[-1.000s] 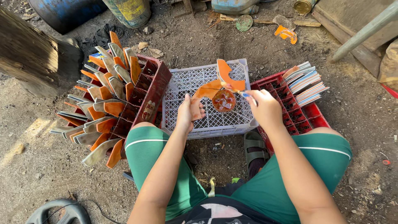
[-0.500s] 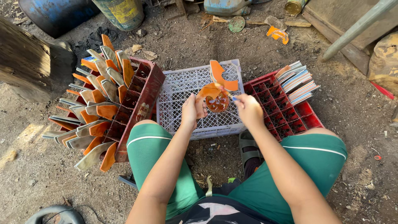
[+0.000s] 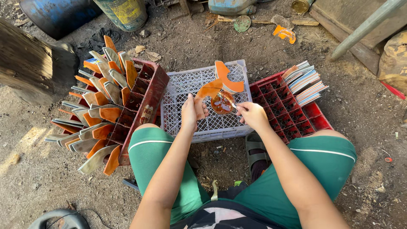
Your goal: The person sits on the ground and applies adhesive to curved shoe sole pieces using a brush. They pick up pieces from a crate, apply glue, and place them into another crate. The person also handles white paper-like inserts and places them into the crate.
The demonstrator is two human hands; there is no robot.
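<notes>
While held over white crate (image 3: 182, 91), orange fan blade (image 3: 220, 85) between left hand (image 3: 190, 114), right hand (image 3: 252, 114).

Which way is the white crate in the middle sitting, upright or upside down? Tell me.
Upside down. The white crate shows a flat lattice top with no open compartments, and the hands work an orange piece above it.

An orange fan blade piece (image 3: 220, 87) is seen above a white lattice crate (image 3: 178, 91). Dark red crates (image 3: 148, 91) are set left and right; orange-and-grey blades (image 3: 99, 110) are stacked left; green shorts (image 3: 326, 157) are worn.
</notes>
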